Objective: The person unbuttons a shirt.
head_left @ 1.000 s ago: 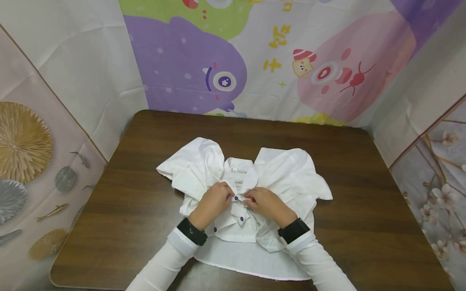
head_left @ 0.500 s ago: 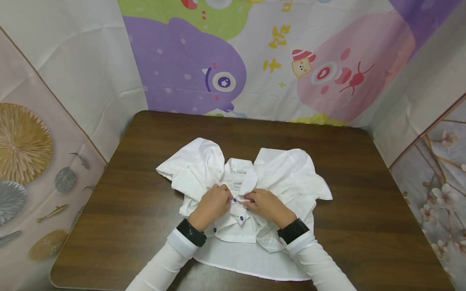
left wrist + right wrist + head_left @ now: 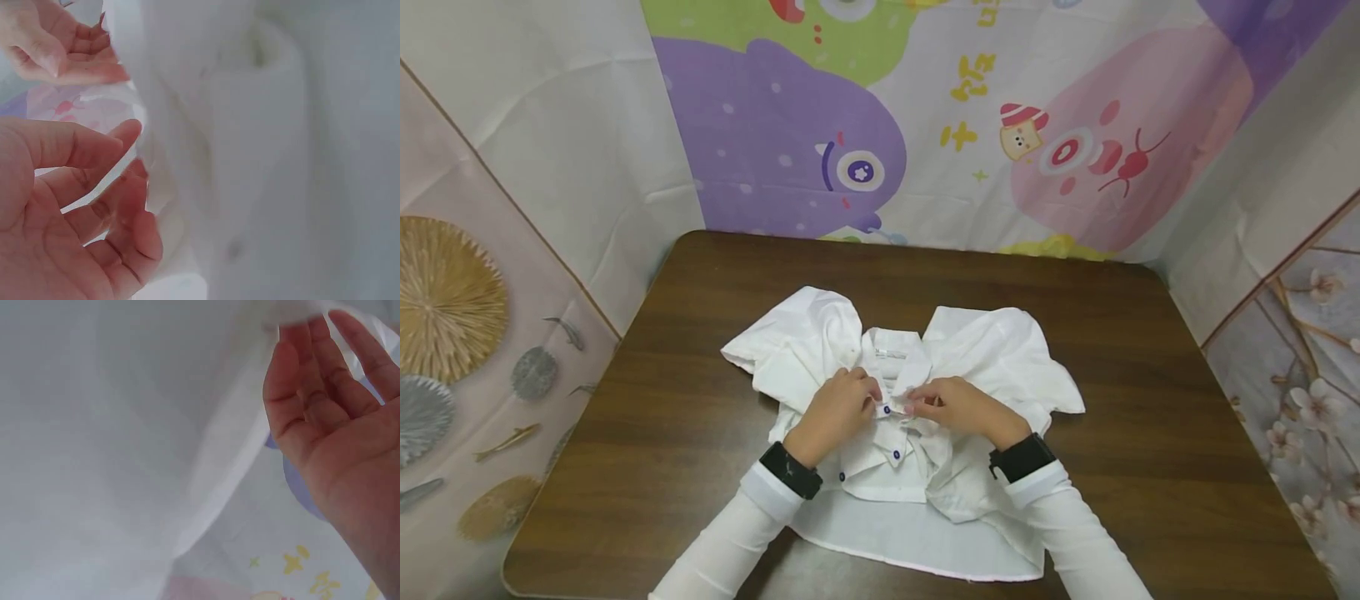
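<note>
A white shirt (image 3: 895,483) with dark blue buttons lies front up on the table, its sleeves bunched to both sides. My left hand (image 3: 838,408) pinches the front edge just left of an upper button (image 3: 887,409); in the left wrist view its curved fingers (image 3: 134,206) meet the cloth's edge. From the other side of that button, my right hand (image 3: 966,407) holds the cloth between thumb and fingertips. Folds partly hide its fingertips in the right wrist view. Below sits another button (image 3: 897,455) on a folded flap. The collar (image 3: 913,367) lies spread above both hands.
The brown wooden table (image 3: 662,392) extends around the shirt. Behind it hangs a cartoon-printed cloth (image 3: 790,142), with patterned cloth screens at the left (image 3: 535,275) and right (image 3: 1300,350). Each wrist wears a black band (image 3: 1022,458).
My right wrist has shifted outward to the right, and its fingers now reach more sideways toward the upper button. The left hand has moved slightly. The shirt stays nearly in place.
</note>
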Tool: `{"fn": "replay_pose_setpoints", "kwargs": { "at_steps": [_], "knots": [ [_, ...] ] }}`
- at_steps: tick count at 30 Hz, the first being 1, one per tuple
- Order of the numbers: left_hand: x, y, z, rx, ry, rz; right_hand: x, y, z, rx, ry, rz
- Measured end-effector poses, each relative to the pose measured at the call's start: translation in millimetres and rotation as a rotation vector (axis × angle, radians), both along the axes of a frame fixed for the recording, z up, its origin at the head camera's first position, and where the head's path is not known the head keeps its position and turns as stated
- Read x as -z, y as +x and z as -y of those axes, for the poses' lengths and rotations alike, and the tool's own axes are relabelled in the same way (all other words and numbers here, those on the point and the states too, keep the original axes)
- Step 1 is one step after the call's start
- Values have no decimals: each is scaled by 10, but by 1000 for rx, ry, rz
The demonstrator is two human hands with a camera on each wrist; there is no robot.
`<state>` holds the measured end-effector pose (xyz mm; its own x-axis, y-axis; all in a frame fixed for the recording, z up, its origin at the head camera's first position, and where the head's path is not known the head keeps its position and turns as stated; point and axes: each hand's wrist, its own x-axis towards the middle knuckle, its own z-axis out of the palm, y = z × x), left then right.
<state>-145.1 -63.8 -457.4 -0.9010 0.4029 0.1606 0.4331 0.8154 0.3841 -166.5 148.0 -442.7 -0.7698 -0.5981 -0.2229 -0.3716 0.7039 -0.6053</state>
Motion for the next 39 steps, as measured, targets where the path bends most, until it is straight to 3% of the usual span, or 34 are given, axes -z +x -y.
{"fn": "replay_pose_setpoints", "kwargs": {
  "at_steps": [4, 9, 16, 21, 26, 32, 39],
  "knots": [
    [-56, -66, 15, -15, 22, 12, -85, -79, -33, 35, -11, -4],
    [-163, -165, 28, -13, 48, -53, -133, -204, -41, 102, -44, -87],
    [-274, -271, 31, 56, 45, -87, -169, -329, 18, 168, -96, -212],
    [-263, -381, 21, 130, 48, -61, -133, -398, 59, 161, -82, -189],
    [-219, -508, 5, 162, 40, -25, -32, -486, 114, 132, -63, -166],
    [-184, -647, 7, 152, -148, 10, 94, -574, 170, 64, 30, -195],
    [-133, -748, 106, 134, -346, -48, 198, -620, 200, 83, 65, -119]
  ]
}}
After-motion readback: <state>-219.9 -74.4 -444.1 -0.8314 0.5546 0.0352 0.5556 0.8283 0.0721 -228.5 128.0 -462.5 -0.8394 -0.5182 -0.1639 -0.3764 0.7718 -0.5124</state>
